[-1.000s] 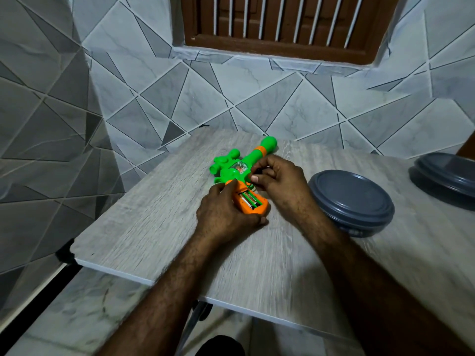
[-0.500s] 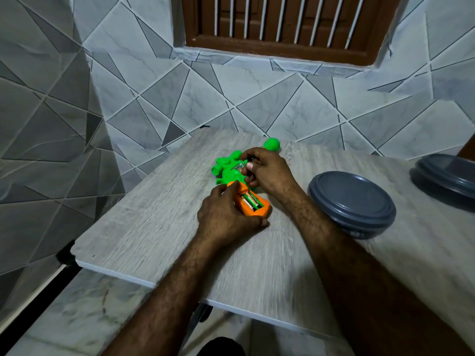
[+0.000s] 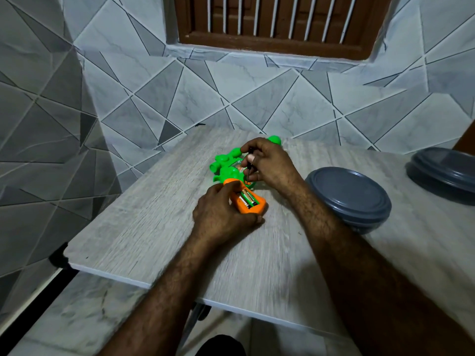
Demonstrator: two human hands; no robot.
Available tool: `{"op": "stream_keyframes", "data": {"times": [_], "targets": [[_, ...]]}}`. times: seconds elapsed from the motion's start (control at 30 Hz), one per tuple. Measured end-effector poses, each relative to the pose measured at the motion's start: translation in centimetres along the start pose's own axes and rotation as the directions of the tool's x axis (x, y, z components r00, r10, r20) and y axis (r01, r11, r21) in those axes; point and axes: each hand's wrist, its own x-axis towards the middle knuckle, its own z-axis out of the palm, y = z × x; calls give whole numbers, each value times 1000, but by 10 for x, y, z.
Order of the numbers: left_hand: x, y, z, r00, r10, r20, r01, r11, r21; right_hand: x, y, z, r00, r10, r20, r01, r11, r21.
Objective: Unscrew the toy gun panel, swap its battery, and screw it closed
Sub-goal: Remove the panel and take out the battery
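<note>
**Desk:** Where is the toy gun?

**Operator:** On my feed the toy gun lies flat on the surface, towards the far left part. Its green body points away from me and its orange grip is nearest. The battery compartment in the grip has no cover on it, and I can see batteries seated inside.

**Desk:** And the hands?

**Operator:** The left hand is wrapped round the orange grip, thumb on its upper edge just beside the compartment. The right hand is over the green body, fingers curled, pinching a small screwdriver. The thin dark shaft points down between thumb and fingers. I cannot tell whether its tip touches the toy.

**Desk:** Anything else around?

**Operator:** A grey lidded container sits just right of the right forearm. A second grey container is farther right, at the frame's edge. Behind the surface is a tiled wall, with a brown-framed window with white bars above it.
</note>
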Motion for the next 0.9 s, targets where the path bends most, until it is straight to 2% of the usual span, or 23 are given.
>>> {"op": "stream_keyframes", "data": {"times": [0.1,0.3,0.67,0.9], "targets": [[0,1,0,1000,-7,-7,7,1000,-11,-2,1,3,1000,9,24,-10,998,65],[0,0,1,1000,-13,-6,13,1000,-22,-7,4,4,999,28,42,-31,996,86],[1,-2,4,999,15,-32,-15,1000,-21,9,5,11,996,70,57,-69,997,-15],[1,-1,5,1000,23,-8,-23,1000,8,8,-3,9,994,91,59,-95,994,60]]}}
